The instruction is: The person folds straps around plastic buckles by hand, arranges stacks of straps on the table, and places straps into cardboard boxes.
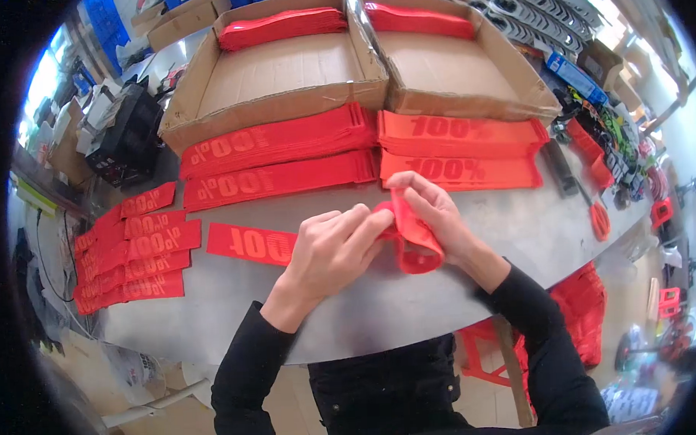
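My left hand (330, 253) and my right hand (434, 214) meet over the front middle of the table, both closed on a red strap (416, 249) that curls into a loop below my right fingers. Behind my left hand, a red strip with pale lettering (249, 242) lies flat. Stacks of similar red strips (278, 180) lie beyond my hands at the centre left, and orange-red stacks (461, 167) lie at the centre right. Several fanned red pieces (153, 243) overlap at the left.
Two open cardboard boxes (282, 95) (467, 102) at the back hold red strips. Orange-handled scissors (599, 218) and a dark cylinder (559, 168) lie at the right of the grey table (329, 333). A black machine (123, 137) stands at the far left.
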Available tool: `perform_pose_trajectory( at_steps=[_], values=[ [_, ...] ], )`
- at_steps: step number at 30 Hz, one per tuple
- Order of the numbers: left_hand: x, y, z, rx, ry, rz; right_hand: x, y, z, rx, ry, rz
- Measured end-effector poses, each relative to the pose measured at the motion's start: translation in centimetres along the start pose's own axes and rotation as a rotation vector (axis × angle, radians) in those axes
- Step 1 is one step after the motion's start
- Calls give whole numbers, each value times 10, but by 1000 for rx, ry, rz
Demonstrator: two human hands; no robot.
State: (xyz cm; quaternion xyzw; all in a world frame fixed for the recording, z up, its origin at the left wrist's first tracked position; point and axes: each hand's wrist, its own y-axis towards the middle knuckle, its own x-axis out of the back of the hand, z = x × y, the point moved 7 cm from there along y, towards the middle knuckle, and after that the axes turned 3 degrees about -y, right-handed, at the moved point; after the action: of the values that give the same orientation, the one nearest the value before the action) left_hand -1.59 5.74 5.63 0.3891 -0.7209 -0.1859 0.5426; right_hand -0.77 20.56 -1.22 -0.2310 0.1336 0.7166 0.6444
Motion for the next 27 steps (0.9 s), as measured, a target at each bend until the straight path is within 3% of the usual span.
perform_pose_trajectory(
  at_steps=[2,6,8,9,10,11,12,14,15,16,21,25,27],
  values=[
    [-1,-5,2,-16,25,18,1,0,-1,31,-42,-75],
    [-5,-10,-14,-8,21,42,18,-12,11,166,-343,179],
    [19,-25,-16,65,128,44,44,-28,19,319,-326,16],
    [39,-37,-8,238,207,-19,73,-42,24,383,-66,-137],
    [58,-52,-2,409,278,-90,79,-57,44,544,54,-98],
    [74,-68,3,573,334,-170,102,-74,53,573,123,-160],
    [87,-86,4,589,365,-187,127,-92,43,516,133,-432],
    [120,-139,17,770,501,-256,118,-119,29,553,277,-58],
    [131,-159,19,751,524,-254,120,-133,15,587,287,-155],
    [148,-169,22,739,537,-255,115,-135,15,616,285,-255],
    [235,-223,28,685,751,-137,75,-104,-5,488,353,-184],
    [354,-239,77,651,1030,-165,-58,-19,7,295,53,22],
    [420,-252,110,633,1145,-122,-133,19,3,72,16,135]
  ],
)
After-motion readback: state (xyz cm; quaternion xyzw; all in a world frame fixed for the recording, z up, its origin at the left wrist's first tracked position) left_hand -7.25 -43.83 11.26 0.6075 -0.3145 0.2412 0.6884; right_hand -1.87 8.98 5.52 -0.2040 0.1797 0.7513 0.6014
